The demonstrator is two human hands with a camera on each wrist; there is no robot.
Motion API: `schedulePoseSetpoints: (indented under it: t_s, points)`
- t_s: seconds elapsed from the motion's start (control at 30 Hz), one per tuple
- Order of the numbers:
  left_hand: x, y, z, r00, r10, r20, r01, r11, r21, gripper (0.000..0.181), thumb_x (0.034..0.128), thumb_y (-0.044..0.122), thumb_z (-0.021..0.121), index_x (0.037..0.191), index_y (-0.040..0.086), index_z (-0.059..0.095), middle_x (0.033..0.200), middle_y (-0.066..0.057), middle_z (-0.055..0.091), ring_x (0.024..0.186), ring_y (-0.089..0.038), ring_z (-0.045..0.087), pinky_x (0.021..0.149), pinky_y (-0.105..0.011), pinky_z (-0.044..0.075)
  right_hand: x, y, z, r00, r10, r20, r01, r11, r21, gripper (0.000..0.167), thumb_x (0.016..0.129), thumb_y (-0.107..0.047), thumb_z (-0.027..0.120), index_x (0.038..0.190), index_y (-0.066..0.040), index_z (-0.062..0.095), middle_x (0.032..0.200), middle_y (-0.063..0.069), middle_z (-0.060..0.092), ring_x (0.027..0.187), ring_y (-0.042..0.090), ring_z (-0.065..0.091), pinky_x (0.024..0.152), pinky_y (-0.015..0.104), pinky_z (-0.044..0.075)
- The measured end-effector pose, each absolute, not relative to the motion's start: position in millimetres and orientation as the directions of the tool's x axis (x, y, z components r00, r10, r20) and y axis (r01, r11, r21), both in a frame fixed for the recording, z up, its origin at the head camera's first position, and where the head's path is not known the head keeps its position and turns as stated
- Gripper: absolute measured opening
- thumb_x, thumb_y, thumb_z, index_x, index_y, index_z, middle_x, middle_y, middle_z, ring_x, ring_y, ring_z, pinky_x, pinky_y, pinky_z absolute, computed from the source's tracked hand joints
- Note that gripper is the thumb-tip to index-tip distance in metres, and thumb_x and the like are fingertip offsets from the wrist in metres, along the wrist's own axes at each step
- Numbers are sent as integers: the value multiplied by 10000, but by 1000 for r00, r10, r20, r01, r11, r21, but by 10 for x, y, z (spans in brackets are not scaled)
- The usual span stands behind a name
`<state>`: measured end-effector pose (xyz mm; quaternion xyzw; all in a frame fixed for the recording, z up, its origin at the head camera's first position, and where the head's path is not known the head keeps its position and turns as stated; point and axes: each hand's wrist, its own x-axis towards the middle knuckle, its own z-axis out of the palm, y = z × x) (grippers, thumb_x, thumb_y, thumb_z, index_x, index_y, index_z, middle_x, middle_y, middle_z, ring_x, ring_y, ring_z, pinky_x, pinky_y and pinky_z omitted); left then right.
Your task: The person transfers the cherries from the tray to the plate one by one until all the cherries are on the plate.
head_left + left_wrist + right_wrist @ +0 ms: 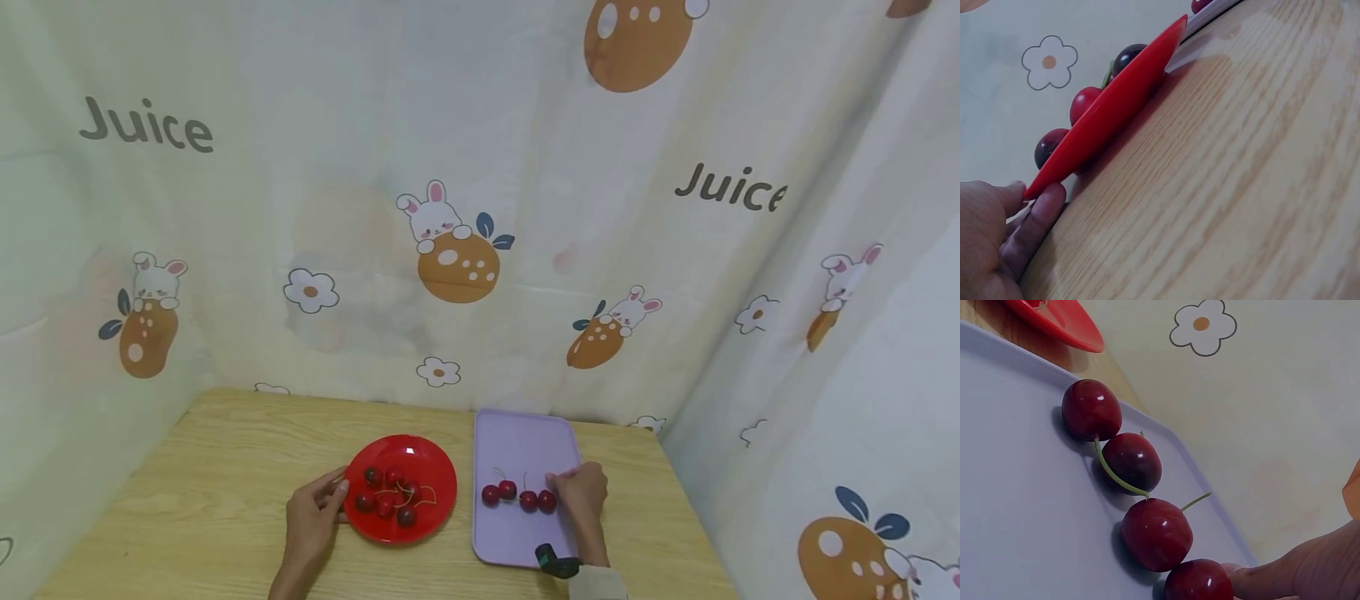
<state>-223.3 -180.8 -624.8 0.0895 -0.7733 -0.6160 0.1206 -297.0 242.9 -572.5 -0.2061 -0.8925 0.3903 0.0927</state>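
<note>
My left hand (311, 517) pinches the left rim of a red plate (442, 515), thumb above and fingers beneath. In the left wrist view the plate (1116, 103) is tilted relative to the wooden surface. Several dark red cherries (386, 506), some with green stems, lie on it. To the right, a lilac tray (517, 537) bears a row of several cherries (1157, 534). My right hand (585, 492) is at the right end of this row, its fingertips holding the last cherry (1199, 581). Some of its fingers are hidden.
Plate and tray stand side by side on a light wooden table (232, 467), with a narrow strip of wood between them. A pale curtain (360, 208) printed with rabbits, fruit and flowers hangs behind the table and along its sides. A black strap (557, 563) circles the right wrist.
</note>
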Motion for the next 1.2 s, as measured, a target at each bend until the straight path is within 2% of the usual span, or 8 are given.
schedulePoseSetpoints:
  t_s: [0.17, 0.57, 0.9, 1.1, 1.2]
  points:
    - [-2233, -1812, -6240, -956, -285, 69, 4, 222, 975, 372, 1086, 37, 656, 1455, -10, 671, 1241, -308, 764, 771, -154, 779, 646, -272, 701, -2974, 2406, -5701, -898, 439, -17, 305, 595, -743, 263, 812, -76, 927, 845, 128, 764, 881, 307, 771, 811, 380, 745, 774, 558, 673]
    - [-2227, -1808, -6243, -958, -280, 63, -7, 240, 971, 372, 1092, 36, 645, 1462, -5, 667, 1239, -306, 766, 739, -148, 765, 636, -270, 697, -2924, 2402, -5697, -890, 453, -44, 327, 569, -755, 236, 793, -20, 906, 889, 153, 778, 901, 326, 776, 821, 382, 750, 823, 580, 681]
    - [-2251, -1835, -6247, -959, -265, 96, 33, 233, 972, 371, 1086, 39, 658, 1452, -13, 672, 1226, -306, 771, 735, -131, 771, 640, -268, 699, -2880, 2414, -5636, -887, 454, -82, 342, 528, -777, 223, 801, -39, 894, 912, 132, 804, 878, 280, 789, 823, 343, 704, 664, 363, 577]
    - [-2240, -1829, -6251, -960, -265, 92, 29, 231, 972, 373, 1083, 40, 664, 1453, -6, 675, 1228, -302, 771, 736, -124, 763, 637, -258, 696, -2839, 2428, -5625, -882, 454, -125, 351, 457, -817, 185, 851, -41, 870, 928, 117, 813, 748, 173, 776, 703, 229, 657, 607, 259, 467]
    - [-2236, -1823, -6255, -960, -267, 85, 23, 230, 973, 373, 1086, 44, 660, 1456, -1, 674, 1234, -299, 769, 738, -127, 759, 637, -260, 696, -2821, 2449, -5636, -880, 452, -144, 340, 388, -857, 152, 873, -17, 848, 933, 118, 813, 696, 125, 761, 637, 173, 647, 571, 225, 474]
